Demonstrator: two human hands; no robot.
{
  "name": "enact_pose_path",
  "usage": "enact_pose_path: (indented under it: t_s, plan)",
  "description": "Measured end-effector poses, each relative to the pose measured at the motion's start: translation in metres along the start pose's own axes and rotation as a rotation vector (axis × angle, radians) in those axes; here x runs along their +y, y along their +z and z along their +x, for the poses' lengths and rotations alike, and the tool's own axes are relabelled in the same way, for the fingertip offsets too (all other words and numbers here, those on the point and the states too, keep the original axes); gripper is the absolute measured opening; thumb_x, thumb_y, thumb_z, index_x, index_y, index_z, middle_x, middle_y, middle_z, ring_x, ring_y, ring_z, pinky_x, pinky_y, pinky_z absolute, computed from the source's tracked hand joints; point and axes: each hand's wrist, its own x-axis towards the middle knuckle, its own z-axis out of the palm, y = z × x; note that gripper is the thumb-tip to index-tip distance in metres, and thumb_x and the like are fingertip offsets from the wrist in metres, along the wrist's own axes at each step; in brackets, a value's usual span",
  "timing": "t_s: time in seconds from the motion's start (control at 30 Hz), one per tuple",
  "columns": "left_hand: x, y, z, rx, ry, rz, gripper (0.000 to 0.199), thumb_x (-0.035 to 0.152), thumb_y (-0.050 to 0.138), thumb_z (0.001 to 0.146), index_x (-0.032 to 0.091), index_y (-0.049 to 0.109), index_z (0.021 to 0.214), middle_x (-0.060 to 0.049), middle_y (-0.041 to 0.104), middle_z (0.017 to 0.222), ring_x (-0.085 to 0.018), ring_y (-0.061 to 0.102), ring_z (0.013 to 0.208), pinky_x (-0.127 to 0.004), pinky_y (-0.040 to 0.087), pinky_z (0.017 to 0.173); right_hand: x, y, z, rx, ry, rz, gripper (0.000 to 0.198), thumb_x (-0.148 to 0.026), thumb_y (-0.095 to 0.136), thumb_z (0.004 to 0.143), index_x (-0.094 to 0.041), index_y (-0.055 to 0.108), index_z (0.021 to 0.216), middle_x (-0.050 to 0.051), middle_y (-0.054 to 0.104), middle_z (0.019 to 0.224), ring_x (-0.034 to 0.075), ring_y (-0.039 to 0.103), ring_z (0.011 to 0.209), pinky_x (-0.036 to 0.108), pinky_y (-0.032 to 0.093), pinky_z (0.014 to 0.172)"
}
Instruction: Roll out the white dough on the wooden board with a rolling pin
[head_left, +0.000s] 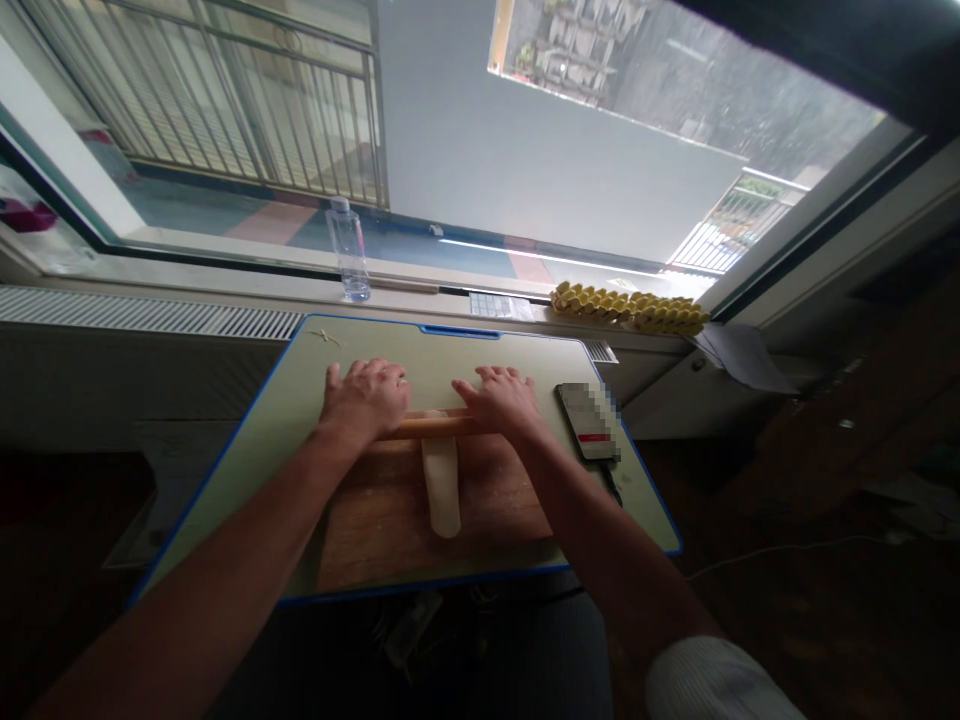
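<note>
A wooden rolling pin (429, 428) lies crosswise over a long, flattened strip of pale dough (443, 490) on a brown wooden board (375, 530). My left hand (367, 398) rests on the pin's left end, its fingers reaching forward past the wood and its thumb side partly hidden. On the right end lies the palm of my right hand (501, 402), fingers stretched out and apart beyond the pin. The dough's far end peeks out just behind the pin, between both hands. Neither hand is wrapped round the pin.
The board sits on a pale green table (277, 440) with a blue rim. A phone (585, 420) with a cable lies at the right; thin dough scraps (325, 337) are at the back left. Along the windowsill stand a clear bottle (349, 255) and yellow egg trays (630, 306).
</note>
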Motion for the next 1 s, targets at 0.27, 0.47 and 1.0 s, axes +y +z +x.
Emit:
enact_pose_path:
  t_s: [0.27, 0.47, 1.0]
  plan:
    - [0.003, -0.003, 0.011, 0.054, -0.074, 0.035, 0.051, 0.039, 0.034, 0.103, 0.021, 0.079, 0.12, -0.02, 0.076, 0.133, -0.036, 0.065, 0.125, -0.059, 0.039, 0.112, -0.001, 0.004, 0.02, 0.047, 0.019, 0.008, 0.065, -0.067, 0.045, 0.108, -0.016, 0.071, 0.139, 0.02, 0.07, 0.145, 0.037, 0.057, 0.138, 0.056, 0.037, 0.118]
    - [0.004, -0.004, 0.012, 0.036, -0.048, 0.067, 0.05, 0.038, 0.034, 0.103, 0.02, 0.078, 0.117, -0.02, 0.076, 0.131, -0.036, 0.066, 0.124, -0.056, 0.042, 0.109, 0.004, 0.011, 0.017, 0.074, 0.029, 0.033, 0.062, -0.066, 0.045, 0.109, -0.017, 0.072, 0.136, 0.019, 0.072, 0.143, 0.036, 0.059, 0.137, 0.053, 0.038, 0.117]
    - [0.006, -0.003, -0.013, -0.035, -0.009, 0.061, 0.054, 0.039, 0.031, 0.104, 0.024, 0.075, 0.131, -0.016, 0.071, 0.146, -0.035, 0.064, 0.13, -0.061, 0.04, 0.115, 0.004, 0.007, -0.01, 0.059, 0.02, 0.04, 0.064, -0.065, 0.047, 0.105, -0.019, 0.068, 0.144, 0.016, 0.065, 0.153, 0.035, 0.053, 0.143, 0.056, 0.034, 0.122]
